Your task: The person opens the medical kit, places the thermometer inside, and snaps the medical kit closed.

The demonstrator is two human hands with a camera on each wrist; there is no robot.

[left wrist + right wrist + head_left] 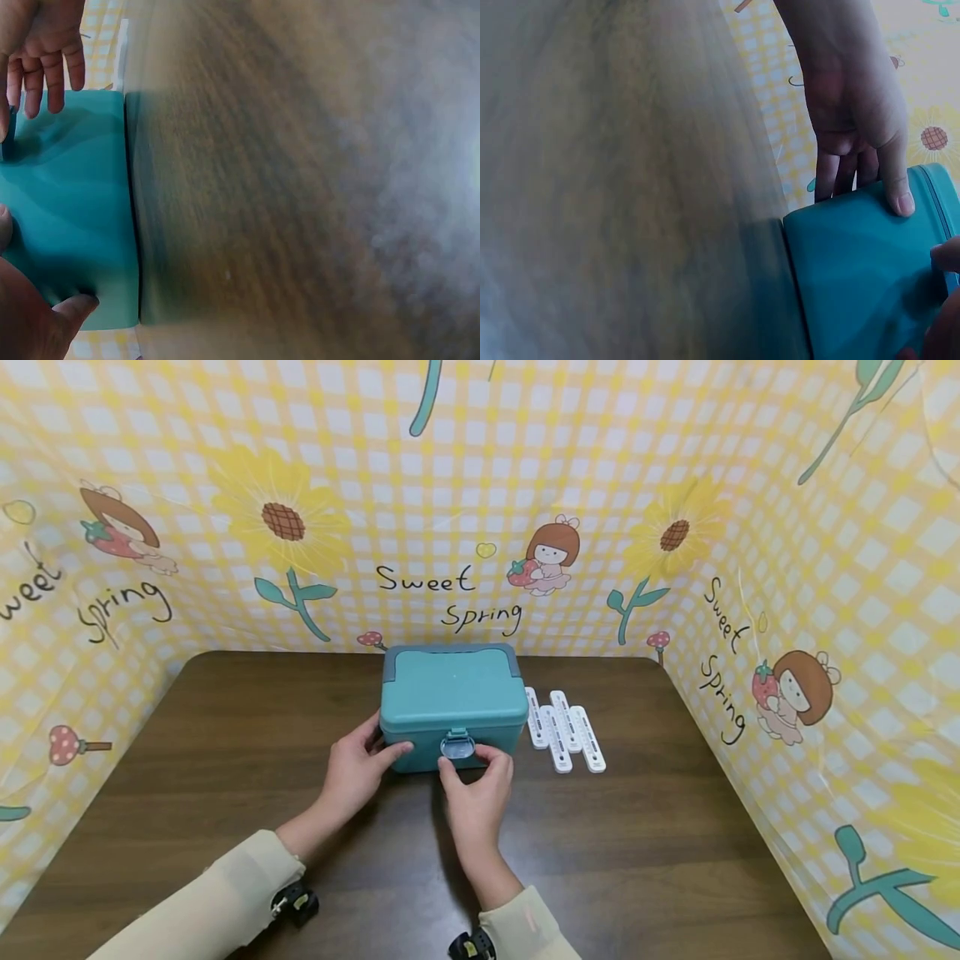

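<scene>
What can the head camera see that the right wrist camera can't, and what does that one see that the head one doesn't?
Only the head view shows the four white strips, the long sleeves and the broad top of the lid.

Only the right wrist view shows the palm side of the left grip.

Both show the teal box, the right grip, the brown table and the yellow checked cloth.
</scene>
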